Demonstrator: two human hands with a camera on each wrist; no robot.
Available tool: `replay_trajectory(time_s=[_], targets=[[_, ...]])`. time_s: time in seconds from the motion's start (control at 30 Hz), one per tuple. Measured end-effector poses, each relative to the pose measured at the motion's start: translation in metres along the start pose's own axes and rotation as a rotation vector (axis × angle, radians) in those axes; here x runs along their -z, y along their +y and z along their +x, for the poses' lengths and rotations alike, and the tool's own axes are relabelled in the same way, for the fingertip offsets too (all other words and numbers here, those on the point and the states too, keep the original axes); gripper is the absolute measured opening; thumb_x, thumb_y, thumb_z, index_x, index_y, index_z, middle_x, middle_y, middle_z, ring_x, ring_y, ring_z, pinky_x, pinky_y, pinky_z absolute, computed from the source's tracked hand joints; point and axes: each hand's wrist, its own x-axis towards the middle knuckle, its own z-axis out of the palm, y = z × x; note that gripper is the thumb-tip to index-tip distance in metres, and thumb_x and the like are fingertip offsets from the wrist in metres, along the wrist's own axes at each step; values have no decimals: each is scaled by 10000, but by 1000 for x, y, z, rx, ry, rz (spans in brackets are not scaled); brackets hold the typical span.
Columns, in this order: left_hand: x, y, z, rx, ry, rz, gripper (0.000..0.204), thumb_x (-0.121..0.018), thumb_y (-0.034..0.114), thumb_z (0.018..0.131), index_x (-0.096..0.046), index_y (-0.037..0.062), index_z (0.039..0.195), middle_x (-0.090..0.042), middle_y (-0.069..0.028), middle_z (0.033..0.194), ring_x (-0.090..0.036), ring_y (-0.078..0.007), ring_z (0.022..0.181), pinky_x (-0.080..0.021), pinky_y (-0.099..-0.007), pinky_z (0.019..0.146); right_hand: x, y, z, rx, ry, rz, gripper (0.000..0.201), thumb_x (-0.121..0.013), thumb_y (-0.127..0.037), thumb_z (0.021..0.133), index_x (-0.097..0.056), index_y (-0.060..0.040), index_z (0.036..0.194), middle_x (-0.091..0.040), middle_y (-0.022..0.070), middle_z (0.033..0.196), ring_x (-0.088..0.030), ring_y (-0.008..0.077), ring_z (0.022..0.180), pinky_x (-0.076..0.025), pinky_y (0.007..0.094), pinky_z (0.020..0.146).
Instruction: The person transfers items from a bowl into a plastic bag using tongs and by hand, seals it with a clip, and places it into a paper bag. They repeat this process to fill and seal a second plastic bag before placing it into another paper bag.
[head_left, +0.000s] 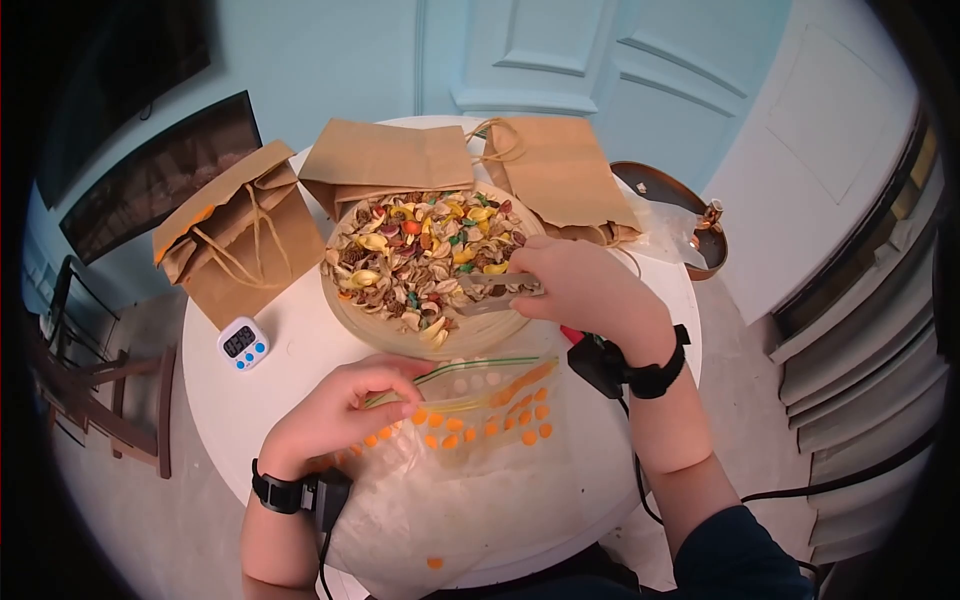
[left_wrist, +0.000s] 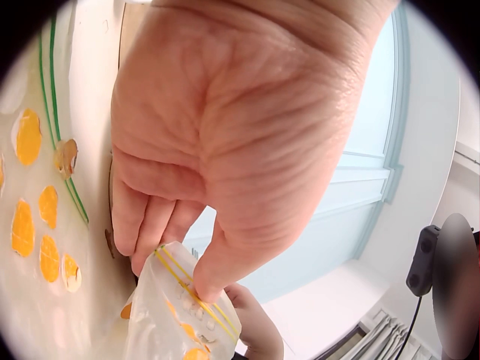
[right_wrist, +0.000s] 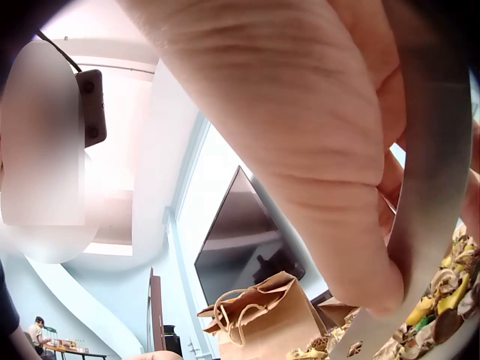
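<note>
A round, shallow container [head_left: 400,325] is heaped with dried petals, pods and small cones [head_left: 410,250]. My right hand [head_left: 575,285] grips metal tongs [head_left: 495,281] at the heap's right side; their tips reach in among the pieces. In the right wrist view the thumb lies against the tongs' broad metal band [right_wrist: 435,135]. My left hand [head_left: 360,400] pinches the rim of a clear zip bag [head_left: 450,500] printed with orange spots. The left wrist view shows the thumb and fingers on its yellow-lined edge, with the green-lined edge standing apart, so the bag's mouth gapes.
Three brown paper bags, at left [head_left: 255,240], back [head_left: 390,155] and right [head_left: 560,175], surround the container. A white timer [head_left: 243,343] stands on the round white table [head_left: 215,400]. Behind the right side is a dark oval tray [head_left: 718,250] with crumpled clear plastic [head_left: 665,230].
</note>
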Motion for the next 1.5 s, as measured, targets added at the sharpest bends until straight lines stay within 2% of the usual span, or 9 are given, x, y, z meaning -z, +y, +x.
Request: replay_trajectory(time_s=[0.23,0.6,0.83,0.9,1.0,1.1,1.17,1.23,1.5], targets=[[0,-2,0,-25,-6,17,51,-619,63,862,-631,30,900,-587,-98,1219,-552,-183,1070,-423,-288,895,-10,4,15,100,-63,-97,249,-651,-213,756,-597,-15,896,-595,111,898,-608,299,822,-484,390,717],[-2,3,-2,-43,-7,-1,65,-631,75,857,-629,27,900,-600,-107,1198,-561,-195,1064,-426,-299,901,-25,12,10,220,-4,-192,201,-622,-187,802,-531,-29,885,-558,94,872,-609,283,759,-483,380,624],[0,0,-2,-40,-1,-3,80,-635,86,856,-632,26,908,-598,-116,1203,-565,-201,1064,-427,-302,900,20,-1,-24,283,107,-108,185,-630,-175,807,-535,-53,909,-553,77,871,-612,259,702,-486,379,595],[-1,-1,-2,-51,-5,0,83,-636,88,856,-631,25,909,-597,-117,1207,-566,-203,1065,-426,-303,900,33,-8,-41,249,-64,98,190,-641,-164,811,-541,-79,948,-565,68,878,-618,255,707,-482,367,591],[-2,-1,-1,-59,-5,16,85,-636,91,856,-631,25,910,-595,-122,1214,-567,-208,1067,-426,-306,902,35,-15,-55,227,-250,191,218,-652,-163,811,-548,-86,987,-579,63,889,-626,254,710,-483,349,595],[-2,-1,-1,-79,-5,0,86,-634,93,859,-629,22,909,-593,-126,1219,-566,-205,1067,-426,-306,900,39,-14,-48,203,-203,177,225,-662,-139,806,-575,-78,1004,-560,49,857,-619,199,695,-481,303,585],[0,0,-2,-83,-27,35,89,-630,95,863,-625,18,908,-595,-128,1215,-565,-201,1066,-425,-301,901,30,0,-32,195,-132,124,240,-662,-148,805,-574,-74,1015,-554,58,880,-623,208,708,-483,304,588],[-1,-1,-2,-61,-20,28,91,-627,95,865,-623,17,911,-596,-127,1212,-563,-197,1069,-424,-298,903,17,11,-9,298,66,-53,252,-665,-165,802,-570,-65,1013,-551,67,907,-616,228,703,-483,320,597],[1,2,-3,-43,-28,5,92,-620,96,872,-618,22,927,-597,-118,1197,-556,-193,1079,-423,-295,909,-18,31,35,336,12,-166,259,-651,-216,808,-571,-56,995,-569,84,926,-611,284,778,-483,381,650]])
